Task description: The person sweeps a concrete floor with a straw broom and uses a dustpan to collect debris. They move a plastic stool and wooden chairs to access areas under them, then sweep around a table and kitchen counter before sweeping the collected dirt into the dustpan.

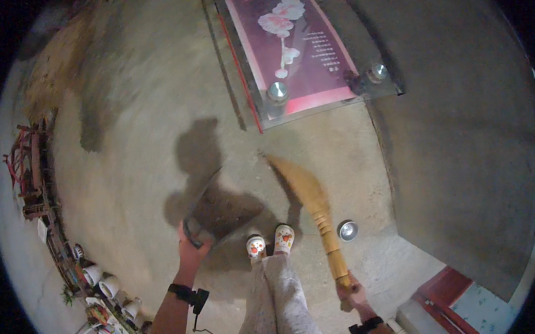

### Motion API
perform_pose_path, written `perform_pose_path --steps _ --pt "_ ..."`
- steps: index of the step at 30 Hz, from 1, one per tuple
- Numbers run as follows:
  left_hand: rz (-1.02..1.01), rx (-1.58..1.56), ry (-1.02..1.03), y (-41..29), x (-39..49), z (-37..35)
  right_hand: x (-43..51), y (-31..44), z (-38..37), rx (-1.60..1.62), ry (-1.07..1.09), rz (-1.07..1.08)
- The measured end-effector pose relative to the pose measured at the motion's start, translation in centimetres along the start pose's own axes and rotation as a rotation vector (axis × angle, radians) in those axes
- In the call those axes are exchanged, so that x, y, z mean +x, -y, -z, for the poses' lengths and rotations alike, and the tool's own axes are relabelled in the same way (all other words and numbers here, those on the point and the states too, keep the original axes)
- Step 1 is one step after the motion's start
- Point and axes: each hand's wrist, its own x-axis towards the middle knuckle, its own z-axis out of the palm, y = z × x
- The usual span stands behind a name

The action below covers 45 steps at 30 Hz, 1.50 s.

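Observation:
My left hand [198, 243] grips a dark dustpan [222, 205] by its curved handle at the near end. The pan is held out over the concrete floor, to the left of my feet. My right hand [352, 292] is closed around the bound handle of a straw broom [312, 189]. Its bristles sweep up and left, and they look blurred. A small dark bit [261, 154] shows at the broom's tip; I cannot tell if it is debris. White clogs [283, 238] with coloured decorations are on my feet, between the two tools.
A glass-topped table [307, 106] with a pink floral print stands ahead. A round metal bowl [348, 230] sits on the floor right of the broom. White plant pots [109, 287] and clutter line the left edge. A red-edged structure [446, 287] is at lower right.

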Motion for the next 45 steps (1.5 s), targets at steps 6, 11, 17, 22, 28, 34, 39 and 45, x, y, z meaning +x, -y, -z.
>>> perform_pose_path --steps 6,11,17,22,28,34,39,45 --pt "-0.039 -0.017 0.050 -2.6 0.0 0.1 11.2 6.4 -0.1 0.112 -0.095 0.069" --pt "0.153 -0.112 0.038 -2.6 -0.1 0.0 12.0 2.0 -9.9 -0.308 -0.035 -0.034" --pt "0.081 -0.053 0.031 -1.7 -0.3 -0.1 0.3 -2.4 -7.3 -0.477 0.218 -0.108" --pt "0.167 -0.100 0.052 -0.4 -0.6 -0.2 -2.0 -0.8 -0.5 -0.218 0.166 -0.217" --pt "0.049 -0.005 0.062 0.8 -1.0 -0.1 7.5 4.2 8.0 0.214 -0.110 0.100" --pt "0.048 0.140 0.056 -1.6 -1.7 1.4 19.5 11.2 3.0 0.504 -0.038 0.164" --pt "0.306 0.102 0.067 -4.3 -2.5 2.1 8.7 2.6 -5.9 0.295 0.217 -0.217" --pt "0.329 0.236 0.009 -6.1 -3.0 2.5 0.1 0.2 -3.9 0.303 0.579 -0.297"
